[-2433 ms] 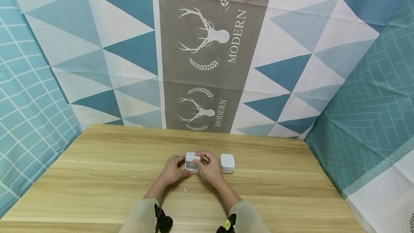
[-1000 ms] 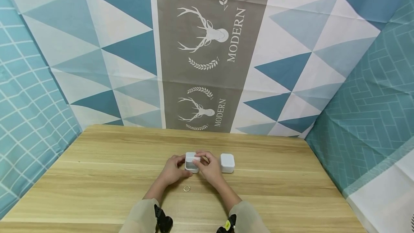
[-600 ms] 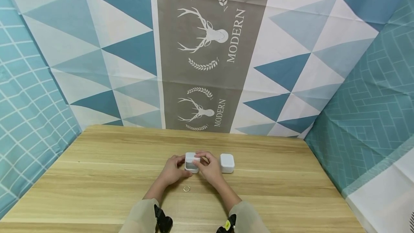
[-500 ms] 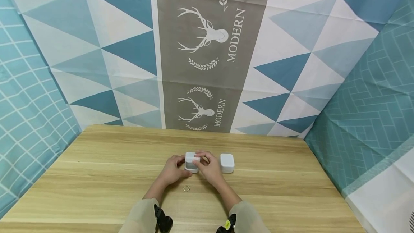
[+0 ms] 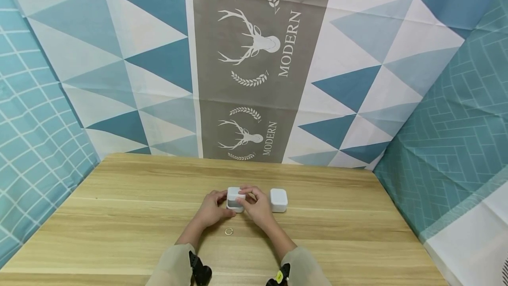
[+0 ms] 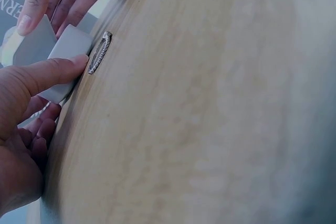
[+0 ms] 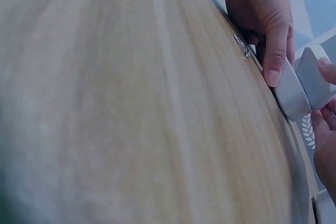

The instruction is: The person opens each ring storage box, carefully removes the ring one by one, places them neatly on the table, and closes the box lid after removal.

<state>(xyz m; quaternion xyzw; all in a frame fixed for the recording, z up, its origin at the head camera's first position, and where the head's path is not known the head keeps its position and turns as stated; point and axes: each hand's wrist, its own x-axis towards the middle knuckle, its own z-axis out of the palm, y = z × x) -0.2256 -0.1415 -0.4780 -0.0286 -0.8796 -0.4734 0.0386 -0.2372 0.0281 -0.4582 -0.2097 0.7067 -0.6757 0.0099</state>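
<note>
Two hands met over a small white square box [image 5: 235, 199] near the middle of the pale wooden surface [image 5: 119, 215]. The left hand [image 5: 212, 208] gripped the box from its left side, thumb pressed against the near wall, as the left wrist view showed [image 6: 50, 72]. The right hand [image 5: 258, 206] curled over the box's top and right side, fingertips pinching its upper edge. The box stood on the surface and looked partly opened, though how far could not be told. A thin metal ring [image 5: 229, 231] lay flat on the surface just in front of the box, between the two wrists, touched by neither hand. A second white square box [image 5: 278, 200], closed, stood just to the right of the right hand, apart from the first.

By the look of it, the step in hand was steadying and opening the held box. The next move would likely call for one hand to let go while the other kept the box from sliding.
</note>
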